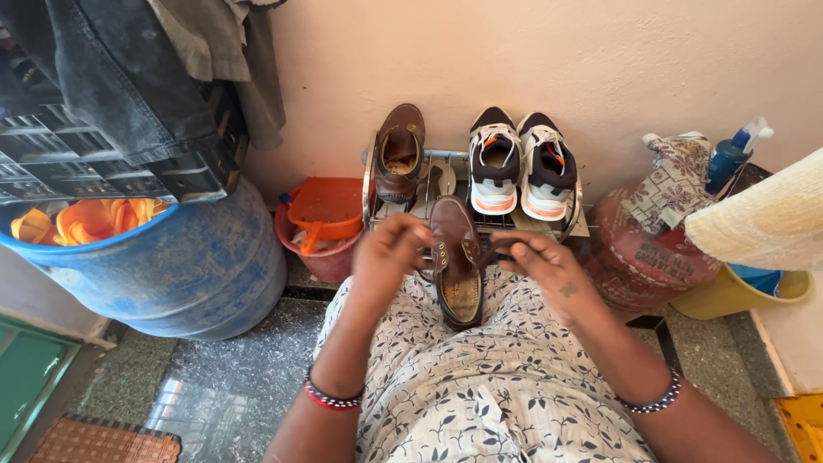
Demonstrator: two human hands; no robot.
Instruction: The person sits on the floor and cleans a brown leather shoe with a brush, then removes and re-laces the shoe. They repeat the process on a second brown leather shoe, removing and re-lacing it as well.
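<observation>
Brown leather shoe (455, 261), lying on the person's lap on a white garment with a dark leaf print (480, 386), toe pointing to 12 o'clock and opening facing up, showing a tan insole. Left hand (390, 250) at the shoe's 9 o'clock side, fingers curled closed at the lace eyelets; what they pinch cannot be told. Right hand (549, 266) at the shoe's 3 o'clock side, fingers closed on a dark shoelace (495, 251) that runs from the shoe toward them. Beaded bracelets on both wrists

At 12 o'clock from the shoe, a metal shoe rack (446, 184) against the pink wall (514, 60). On it, the matching brown shoe (399, 153) at the left end and a pair of white, black and orange sneakers (520, 163) to its right. At 9 o'clock from the rack, a red bucket (321, 249) holding an orange dustpan (326, 206); farther toward 9 o'clock, a blue plastic drum (197, 266). At 3 o'clock from the rack, a red gas cylinder (639, 253) with a patterned cloth (677, 176) on top, a blue spray bottle (733, 154) and a yellow tub (733, 296) beside it
</observation>
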